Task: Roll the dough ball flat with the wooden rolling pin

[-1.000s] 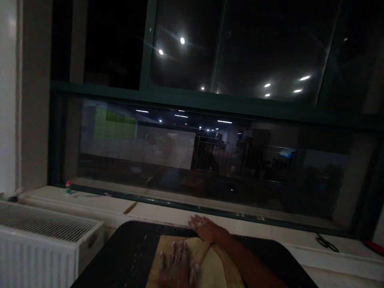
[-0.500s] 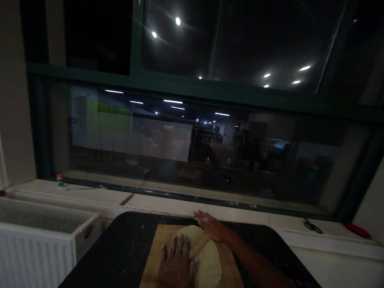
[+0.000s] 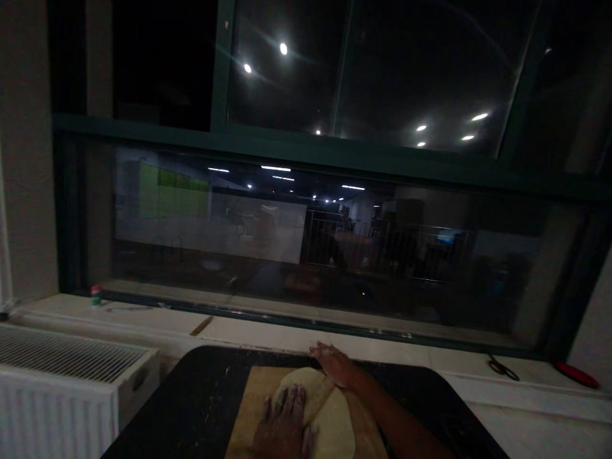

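A flat, pale sheet of dough (image 3: 337, 424) lies on a wooden board (image 3: 248, 408). Across it, slantwise, runs a thin wooden rolling pin (image 3: 319, 403), its ends hidden under my hands. My left hand (image 3: 282, 424), dusted with flour, rests flat with its fingers stretched over the left part of the dough and the pin's near end. At the pin's far end, my right hand (image 3: 335, 364) lies with its palm down and fingers extended beyond the board's back edge. Neither hand's fingers wrap round the pin.
The board sits on a black table (image 3: 191, 408) specked with flour. Behind it runs a white windowsill (image 3: 268, 335) with scissors (image 3: 503, 368), a red object (image 3: 576, 375) and a small red-and-green container (image 3: 96, 296). A white radiator (image 3: 57, 395) stands at left.
The view has shifted slightly, so most things sit a little lower. Both hands keep nearly the same places on the rolling pin and dough.
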### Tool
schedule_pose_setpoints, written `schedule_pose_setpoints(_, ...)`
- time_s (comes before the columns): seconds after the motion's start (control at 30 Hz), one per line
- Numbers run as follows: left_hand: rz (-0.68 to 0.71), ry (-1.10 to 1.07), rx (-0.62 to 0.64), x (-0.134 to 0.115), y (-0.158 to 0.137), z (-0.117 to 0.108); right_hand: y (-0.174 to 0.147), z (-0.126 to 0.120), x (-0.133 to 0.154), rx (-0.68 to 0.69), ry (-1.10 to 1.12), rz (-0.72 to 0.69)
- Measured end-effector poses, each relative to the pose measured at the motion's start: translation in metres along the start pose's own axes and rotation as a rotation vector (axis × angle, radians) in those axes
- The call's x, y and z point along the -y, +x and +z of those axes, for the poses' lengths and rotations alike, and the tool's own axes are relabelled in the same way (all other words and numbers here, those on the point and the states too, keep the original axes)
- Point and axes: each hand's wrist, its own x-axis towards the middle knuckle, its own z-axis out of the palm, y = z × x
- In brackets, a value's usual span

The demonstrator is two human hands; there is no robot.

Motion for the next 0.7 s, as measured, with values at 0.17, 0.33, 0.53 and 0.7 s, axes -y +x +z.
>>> schedule_pose_setpoints(0.17, -0.113, 0.023, 0.044, -0.006, 0.003, -0.006, 0.052, -0.001, 0.01, 0.04, 0.043, -0.103)
schedule_pose_setpoints(0.33, -0.122, 0.099, -0.036, -0.002, -0.001, -0.002, 0.02, -0.001, 0.006, -0.038, 0.057, -0.037)
schedule_pose_setpoints(0.53, 0.173, 0.214, -0.201, 0.021, -0.004, 0.002, -0.093, 0.007, 0.017, -0.146, -0.024, 0.088)
schedule_pose_setpoints(0.7, 0.281, 0.273, -0.3, 0.02, -0.006, -0.001, -0.168, 0.075, 0.023, -0.501, -0.448, 0.087)
